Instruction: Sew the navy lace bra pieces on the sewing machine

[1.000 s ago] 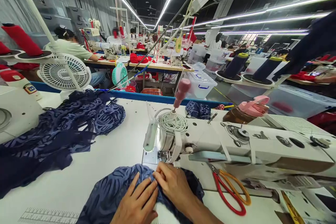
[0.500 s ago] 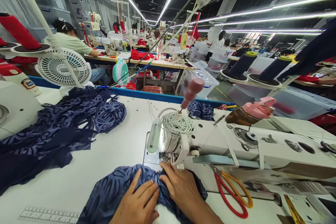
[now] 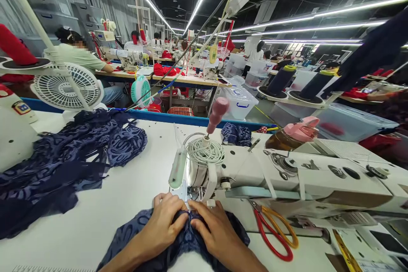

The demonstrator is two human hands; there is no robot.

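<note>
A navy patterned bra (image 3: 127,231) lies at the table's front, just before the needle area of a white sewing machine (image 3: 251,170). My left hand (image 3: 165,221) grips its upper middle edge, fingers curled and thumb pressed towards the seam. Close beside it, my right hand (image 3: 213,227) pinches the same seam area between thumb and forefinger. Both hands are closed on the fabric near the presser foot (image 3: 193,193), which stands just beyond the fingertips. The fingers hide part of the seam.
Scissors (image 3: 274,229) with red and orange handles lie right of my right hand. A heap of navy fabric pieces (image 3: 63,157) covers the left side. A pink-handled screwdriver (image 3: 217,114) stands upright on the machine head. A white fan (image 3: 68,87) and a pink-lidded bottle (image 3: 293,131) stand farther back.
My left hand has gone from lying spread on the fabric to gripping its upper edge, farther forward. My right fingers have closed into a pinch. The view has shifted slightly right.
</note>
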